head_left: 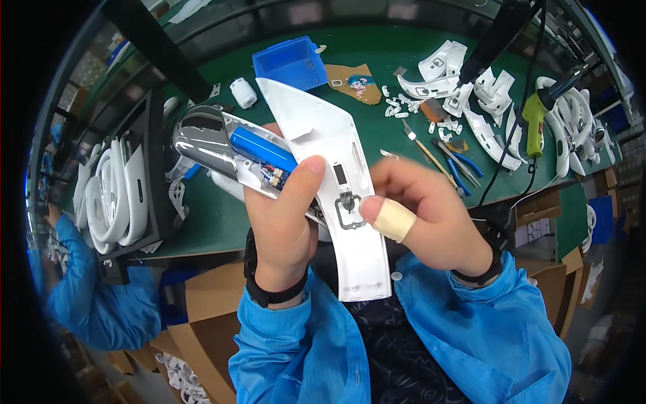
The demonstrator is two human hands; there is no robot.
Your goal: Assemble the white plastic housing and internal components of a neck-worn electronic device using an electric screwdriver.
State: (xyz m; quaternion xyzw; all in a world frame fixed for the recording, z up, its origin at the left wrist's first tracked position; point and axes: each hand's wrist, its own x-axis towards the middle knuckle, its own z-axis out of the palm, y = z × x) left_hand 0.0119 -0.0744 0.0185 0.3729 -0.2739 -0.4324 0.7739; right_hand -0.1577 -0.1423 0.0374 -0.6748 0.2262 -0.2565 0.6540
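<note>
My left hand [279, 222] is closed round a curved white plastic cover [367, 269], thumb on its inner face. That face shows a dark slot and a grey rectangular frame [348, 213]. The same hand also keeps hold of a device body [208, 141] behind the cover. This body has a shiny dark grey end, a blue cylindrical battery [259, 149] and a small circuit board with wires [274, 177]. My right hand [431, 215], with pale tape round its thumb, is curled at the cover's right edge. Its thumb tip overlaps the cover beside the grey frame; whatever its fingers pinch is hidden.
A blue bin [289, 64] and a white bottle [243, 93] stand on the green table. Rightward lie small white parts, tweezers [409, 132], pliers [459, 168], white covers and a yellow-green electric screwdriver [535, 124]. At left are white rings [111, 195] and a co-worker's blue sleeve [101, 296].
</note>
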